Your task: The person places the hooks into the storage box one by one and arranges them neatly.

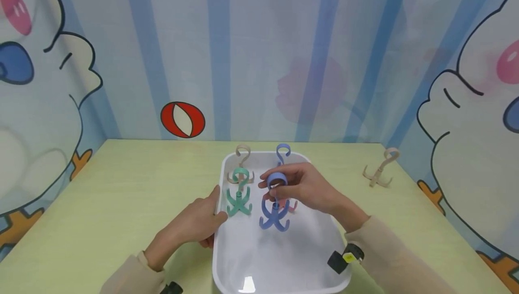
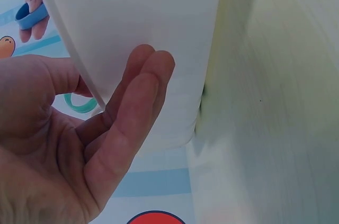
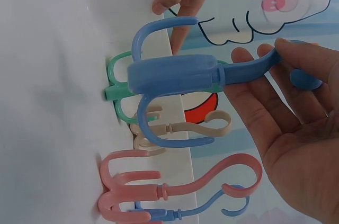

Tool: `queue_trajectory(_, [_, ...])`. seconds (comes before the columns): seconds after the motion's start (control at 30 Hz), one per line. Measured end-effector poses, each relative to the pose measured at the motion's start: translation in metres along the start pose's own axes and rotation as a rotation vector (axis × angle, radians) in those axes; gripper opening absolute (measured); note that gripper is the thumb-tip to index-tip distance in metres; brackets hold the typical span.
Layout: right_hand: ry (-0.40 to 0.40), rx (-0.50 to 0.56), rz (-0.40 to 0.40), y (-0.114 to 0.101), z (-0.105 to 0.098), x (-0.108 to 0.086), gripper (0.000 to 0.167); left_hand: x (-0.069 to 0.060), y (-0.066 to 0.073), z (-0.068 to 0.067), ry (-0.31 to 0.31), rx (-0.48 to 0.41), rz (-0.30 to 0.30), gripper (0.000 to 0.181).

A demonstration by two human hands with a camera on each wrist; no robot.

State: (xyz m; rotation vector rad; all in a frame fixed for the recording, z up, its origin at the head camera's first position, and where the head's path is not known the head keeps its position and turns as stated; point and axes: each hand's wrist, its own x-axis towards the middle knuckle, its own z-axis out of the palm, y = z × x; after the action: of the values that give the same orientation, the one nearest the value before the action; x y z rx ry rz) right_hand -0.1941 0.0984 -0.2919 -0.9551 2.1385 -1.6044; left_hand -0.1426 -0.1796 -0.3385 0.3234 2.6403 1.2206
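Observation:
My right hand [image 1: 304, 188] pinches a blue four-pronged hanging hook [image 1: 275, 217] by its curved top, holding it upright over a white plastic tray [image 1: 279, 262]. Its prongs point down in the head view; whether they touch the tray floor I cannot tell. My left hand [image 1: 198, 219] grips the tray's left wall, thumb over the rim and fingers [image 2: 132, 113] along the outside. Inside the tray stand a green hook [image 1: 239, 204], a beige hook [image 1: 242, 150] behind it, a second blue hook [image 1: 283, 151] at the back right, and a pink hook [image 3: 132, 189] partly hidden by my right hand.
Another beige hook [image 1: 377, 177] stands on the pale yellow table [image 1: 154, 172] at the far right. A printed curtain [image 1: 251, 60] with blue stripes and cartoon figures rises behind the table's back edge and along both sides.

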Motion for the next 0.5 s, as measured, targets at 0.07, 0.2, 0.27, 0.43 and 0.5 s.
queue_trajectory(0.07, [-0.007, -0.001, -0.016, 0.001, 0.002, 0.001, 0.037, 0.000, 0.000, 0.000, 0.002, 0.004, -0.005, 0.060])
queue_trajectory(0.2, [-0.023, 0.015, -0.039, 0.004, 0.006, 0.003, 0.037, 0.001, 0.001, 0.001, 0.002, 0.007, -0.017, 0.059])
queue_trajectory(0.27, [-0.029, 0.026, -0.044, 0.006, 0.008, 0.003, 0.037, 0.001, 0.001, 0.001, 0.001, 0.007, -0.015, 0.058])
queue_trajectory(0.43, [-0.038, 0.044, -0.040, 0.008, 0.011, 0.004, 0.036, 0.001, 0.000, 0.001, -0.005, -0.001, -0.021, 0.058])
queue_trajectory(0.5, [-0.044, 0.050, -0.042, 0.009, 0.013, 0.005, 0.036, 0.000, 0.001, 0.000, -0.006, -0.004, -0.035, 0.058])
